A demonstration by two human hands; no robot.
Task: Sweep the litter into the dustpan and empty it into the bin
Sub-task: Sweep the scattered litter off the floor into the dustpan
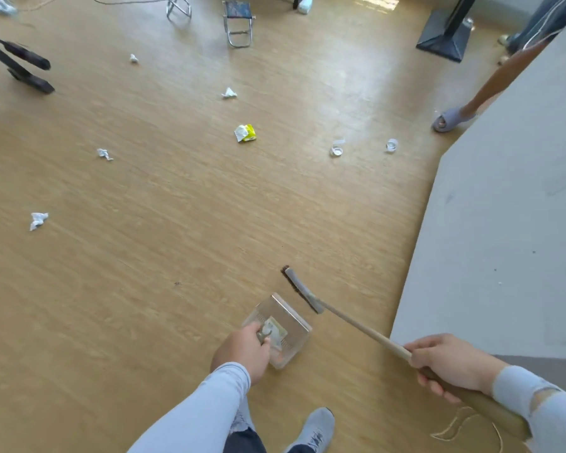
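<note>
floor: wood floor [144,289], litter scattered ahead
left hand [242,351]: gripping dustpan [288,325]
right hand [448,364]: gripping broom [356,328]
nearest litter: yellow wrapper [245,133], forward of brush head, axis slanting left-forward

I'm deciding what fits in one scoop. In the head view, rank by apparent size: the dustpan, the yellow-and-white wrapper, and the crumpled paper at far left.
1. dustpan, clearly largest, though also nearest the camera.
2. yellow-and-white wrapper
3. crumpled paper
The last two look nearly alike; their differing distances make that order unsure.
</note>
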